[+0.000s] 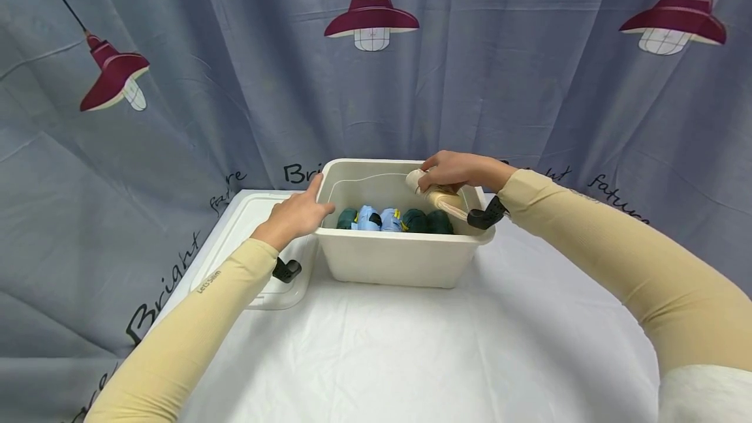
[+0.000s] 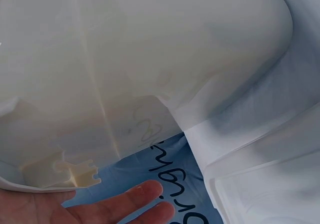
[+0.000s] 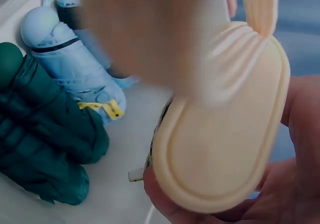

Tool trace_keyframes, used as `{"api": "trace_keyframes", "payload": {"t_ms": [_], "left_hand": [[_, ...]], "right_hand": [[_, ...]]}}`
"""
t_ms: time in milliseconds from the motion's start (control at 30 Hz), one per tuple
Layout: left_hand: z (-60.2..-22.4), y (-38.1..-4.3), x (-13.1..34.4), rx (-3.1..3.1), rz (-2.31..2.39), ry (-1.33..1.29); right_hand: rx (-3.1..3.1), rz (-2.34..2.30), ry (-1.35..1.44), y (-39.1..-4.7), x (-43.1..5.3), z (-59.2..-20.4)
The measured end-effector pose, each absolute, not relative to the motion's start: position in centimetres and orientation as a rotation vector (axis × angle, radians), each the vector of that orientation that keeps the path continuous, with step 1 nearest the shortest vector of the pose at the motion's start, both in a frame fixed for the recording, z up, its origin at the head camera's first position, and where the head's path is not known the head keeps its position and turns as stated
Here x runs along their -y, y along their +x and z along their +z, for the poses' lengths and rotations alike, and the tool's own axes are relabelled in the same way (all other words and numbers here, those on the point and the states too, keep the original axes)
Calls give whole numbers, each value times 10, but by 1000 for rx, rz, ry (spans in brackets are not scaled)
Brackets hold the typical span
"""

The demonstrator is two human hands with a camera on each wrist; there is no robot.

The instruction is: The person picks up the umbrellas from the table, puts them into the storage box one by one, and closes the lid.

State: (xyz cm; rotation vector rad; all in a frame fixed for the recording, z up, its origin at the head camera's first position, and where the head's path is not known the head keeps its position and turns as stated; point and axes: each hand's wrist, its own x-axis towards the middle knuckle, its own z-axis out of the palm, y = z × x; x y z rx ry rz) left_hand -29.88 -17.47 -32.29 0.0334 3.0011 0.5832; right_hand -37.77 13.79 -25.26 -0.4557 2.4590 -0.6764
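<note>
My right hand [image 1: 461, 170] grips a cream folding umbrella [image 1: 448, 202] above the right side of a white plastic bin [image 1: 399, 256]. In the right wrist view, the umbrella's smooth oval end [image 3: 220, 149] faces the camera, and a strap loops over it; a blurred shape covers part of it. At the bin's left rim rests my left hand [image 1: 296, 214], its fingers straight along the outside. Inside the bin lie light blue folding umbrellas [image 3: 75, 63] and dark green ones [image 3: 45, 129], side by side in a row.
A white lid [image 1: 235, 240] lies on the table left of the bin, partly beneath it or close against it. White cloth [image 1: 399, 358] covers the table. Behind hangs a grey-blue curtain [image 1: 264, 83] printed with red lamps and lettering.
</note>
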Motion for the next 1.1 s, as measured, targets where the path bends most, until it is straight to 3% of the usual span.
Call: {"api": "trace_keyframes", "payload": {"t_ms": [1100], "left_hand": [[-322, -298, 174, -2998, 553, 31]], "right_hand": [[-2246, -548, -374, -398, -93, -297]]}}
